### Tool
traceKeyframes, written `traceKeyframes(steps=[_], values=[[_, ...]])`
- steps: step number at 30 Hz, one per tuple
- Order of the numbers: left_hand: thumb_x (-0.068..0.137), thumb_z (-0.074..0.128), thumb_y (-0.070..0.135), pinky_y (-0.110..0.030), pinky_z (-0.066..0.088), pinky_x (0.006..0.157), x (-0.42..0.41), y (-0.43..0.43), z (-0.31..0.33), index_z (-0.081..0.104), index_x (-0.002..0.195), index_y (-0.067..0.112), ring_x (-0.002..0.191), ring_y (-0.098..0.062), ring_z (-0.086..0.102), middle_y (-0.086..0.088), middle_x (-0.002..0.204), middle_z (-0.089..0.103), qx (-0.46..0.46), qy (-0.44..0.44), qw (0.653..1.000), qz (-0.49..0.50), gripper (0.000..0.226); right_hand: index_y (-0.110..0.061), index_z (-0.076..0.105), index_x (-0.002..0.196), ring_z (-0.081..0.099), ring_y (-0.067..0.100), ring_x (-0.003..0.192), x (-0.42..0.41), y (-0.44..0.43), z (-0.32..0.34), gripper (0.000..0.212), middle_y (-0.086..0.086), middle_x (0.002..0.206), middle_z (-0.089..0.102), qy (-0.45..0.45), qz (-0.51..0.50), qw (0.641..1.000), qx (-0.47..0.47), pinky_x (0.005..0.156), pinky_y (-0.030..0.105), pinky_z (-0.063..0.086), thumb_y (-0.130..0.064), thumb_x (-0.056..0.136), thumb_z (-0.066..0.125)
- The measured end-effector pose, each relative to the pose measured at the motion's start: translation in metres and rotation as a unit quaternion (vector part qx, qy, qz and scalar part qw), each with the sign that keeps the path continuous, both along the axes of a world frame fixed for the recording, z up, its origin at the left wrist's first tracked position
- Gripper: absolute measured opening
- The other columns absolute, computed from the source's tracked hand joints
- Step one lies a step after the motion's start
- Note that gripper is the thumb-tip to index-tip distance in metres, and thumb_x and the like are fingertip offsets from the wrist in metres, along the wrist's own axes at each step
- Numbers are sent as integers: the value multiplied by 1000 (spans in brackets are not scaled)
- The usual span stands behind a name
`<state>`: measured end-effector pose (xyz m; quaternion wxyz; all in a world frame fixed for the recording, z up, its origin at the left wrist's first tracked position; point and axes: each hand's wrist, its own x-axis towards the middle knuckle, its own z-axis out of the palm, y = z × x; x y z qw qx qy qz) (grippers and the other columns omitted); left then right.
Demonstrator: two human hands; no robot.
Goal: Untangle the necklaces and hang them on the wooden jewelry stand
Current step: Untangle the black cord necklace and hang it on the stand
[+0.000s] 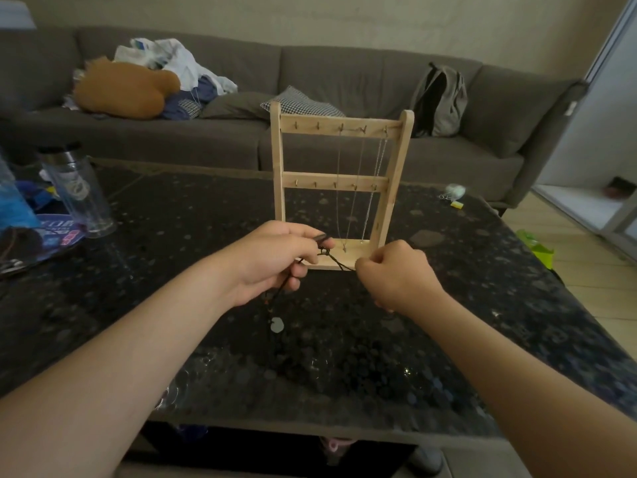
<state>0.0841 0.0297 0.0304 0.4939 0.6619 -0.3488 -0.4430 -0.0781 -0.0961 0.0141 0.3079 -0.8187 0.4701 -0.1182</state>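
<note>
Untangling black cord necklace [327, 257]: left hand [275, 260] and right hand [396, 274] both pinch it taut before wooden stand [339, 188]; next, probably free knot, hook it.

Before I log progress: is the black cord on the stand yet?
No: the left hand and right hand hold the cord before the stand.

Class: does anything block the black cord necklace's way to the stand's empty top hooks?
Nothing visible does. The left hand and right hand hold the black cord necklace before the wooden stand; the top-left hooks are bare, and silver chains hang further right.
</note>
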Motion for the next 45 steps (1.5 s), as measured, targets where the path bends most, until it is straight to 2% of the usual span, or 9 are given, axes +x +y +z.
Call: traceKeyframes(steps=[5, 9, 11, 17, 30, 33, 37, 41, 45], values=[[109, 58, 19, -27, 44, 56, 0, 1, 0, 84, 112, 17, 62, -10, 49, -5, 89, 52, -11, -4, 1000, -4, 26, -12, 76, 85, 68, 16, 71, 3, 4, 1, 28, 2, 78, 72, 2, 2, 999, -34, 58, 27, 52, -33, 98, 64], [110, 60, 24, -28, 44, 59, -3, 2, 0, 82, 114, 18, 62, -10, 49, -3, 83, 50, -9, -37, 999, -8, 24, -21, 69, 138, 66, 8, 102, 6, 12, -1, 34, -3, 124, 73, -106, 59, 988, -96, 75, 8, 44, -22, 105, 59], [108, 62, 28, -31, 44, 62, -5, 1, -2, 83, 110, 21, 67, -13, 49, -8, 93, 50, -7, -58, 998, -7, 22, -23, 63, 146, 64, 5, 118, 6, 16, 1, 41, -7, 133, 70, -188, 99, 973, -91, 82, 1, 41, -14, 107, 55], [107, 63, 35, -32, 49, 69, -6, -1, -5, 85, 105, 29, 79, -17, 54, -4, 97, 70, -19, -122, 992, 2, 23, -21, 80, 118, 74, -2, 97, 6, 18, 4, 25, -12, 102, 79, -251, 143, 949, -126, 89, 16, 60, -6, 102, 68], [105, 65, 29, -29, 51, 62, -1, -2, 1, 85, 101, 16, 69, -13, 66, -3, 86, 79, 4, -53, 996, 73, 24, -23, 59, 92, 64, 3, 82, 5, 17, 11, 27, -12, 81, 66, -277, 129, 929, -206, 69, 10, 48, -2, 94, 77], [109, 62, 28, -29, 53, 60, -1, -2, 1, 81, 106, 18, 67, -13, 65, -4, 88, 73, 19, -56, 994, 87, 22, -24, 56, 100, 59, 1, 83, 6, 18, 11, 22, -9, 89, 63, -257, 146, 944, -149, 70, 12, 47, -4, 102, 66], [110, 61, 31, -28, 51, 59, 0, 0, -2, 79, 111, 24, 70, -14, 60, -4, 92, 65, 30, -111, 990, 85, 20, -24, 55, 110, 62, 11, 87, 7, 16, 9, 13, 2, 98, 66, -292, 116, 948, 58, 78, 26, 51, -11, 110, 54], [111, 59, 34, -27, 48, 59, 2, 0, -4, 77, 117, 26, 73, -16, 56, -4, 97, 67, 25, -141, 986, 83, 21, -22, 57, 106, 62, 20, 87, 10, 12, 13, 12, -1, 80, 62, -405, 35, 875, 261, 83, 38, 50, -11, 110, 53], [112, 57, 31, -27, 46, 58, 2, -1, -5, 75, 118, 25, 73, -17, 53, -4, 93, 64, 29, -154, 983, 100, 20, -21, 56, 101, 59, 22, 87, 9, 6, 15, 12, -4, 71, 57, -451, 16, 827, 336, 83, 39, 50, -14, 102, 66]])
